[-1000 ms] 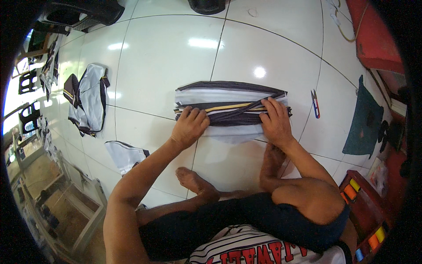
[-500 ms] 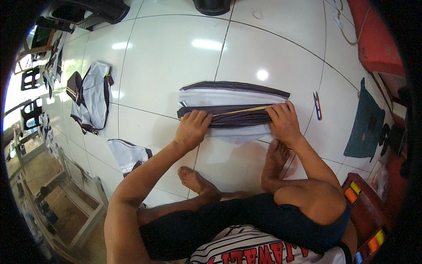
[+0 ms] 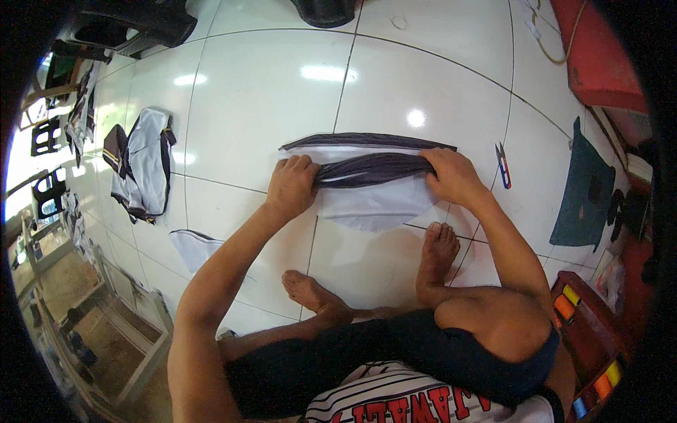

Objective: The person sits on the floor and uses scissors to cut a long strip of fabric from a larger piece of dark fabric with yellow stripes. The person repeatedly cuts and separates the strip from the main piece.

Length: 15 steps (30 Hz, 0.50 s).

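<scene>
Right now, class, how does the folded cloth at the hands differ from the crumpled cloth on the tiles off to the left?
The folded cloth is gripped by the left hand and right hand; the crumpled cloth lies untouched. The folded cloth stretches side to side; the crumpled cloth runs longer front to back. Both combine pale and dark fabric.

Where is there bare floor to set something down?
The widest bare floor lies beyond the held cloth, between the silvery garment and the snips. A smaller patch lies between the snips and the green cloth. It's crowded around the left hand, right hand and feet.
</scene>
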{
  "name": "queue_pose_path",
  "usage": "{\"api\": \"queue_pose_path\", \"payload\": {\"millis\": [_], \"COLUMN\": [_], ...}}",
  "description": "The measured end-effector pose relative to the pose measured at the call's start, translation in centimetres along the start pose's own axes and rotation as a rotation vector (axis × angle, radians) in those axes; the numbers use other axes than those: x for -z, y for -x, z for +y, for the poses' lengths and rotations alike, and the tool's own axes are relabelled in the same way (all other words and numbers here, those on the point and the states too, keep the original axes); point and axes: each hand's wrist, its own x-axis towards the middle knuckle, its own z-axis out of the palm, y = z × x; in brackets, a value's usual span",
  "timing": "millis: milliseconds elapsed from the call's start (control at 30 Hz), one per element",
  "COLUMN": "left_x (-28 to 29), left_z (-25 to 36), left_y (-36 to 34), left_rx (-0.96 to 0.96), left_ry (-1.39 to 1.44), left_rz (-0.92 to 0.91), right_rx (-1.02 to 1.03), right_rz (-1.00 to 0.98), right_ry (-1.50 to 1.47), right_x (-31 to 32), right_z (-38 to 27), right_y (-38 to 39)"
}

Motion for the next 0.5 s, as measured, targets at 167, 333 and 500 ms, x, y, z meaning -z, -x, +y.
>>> {"api": "queue_pose_path", "payload": {"millis": [167,333,500], "left_x": [0.1,-0.6,-0.8], "left_z": [-0.4,-0.9,-0.6], "left_y": [-0.8,-1.6,-0.1], "left_rx": [-0.076,-0.03,-0.05], "left_ry": [-0.131,-0.127,-0.149], "left_rz": [0.22,0.17,0.13], "right_rx": [0.134,0.133,0.11], "right_rz": [0.226,0.212,0.206], "right_ry": [0.141,0.119,0.177], "right_x": [-0.6,-0.7,-1.5], "right_z": [0.0,0.4,0.0], "right_y": [0.4,-0.6,-0.1]}}
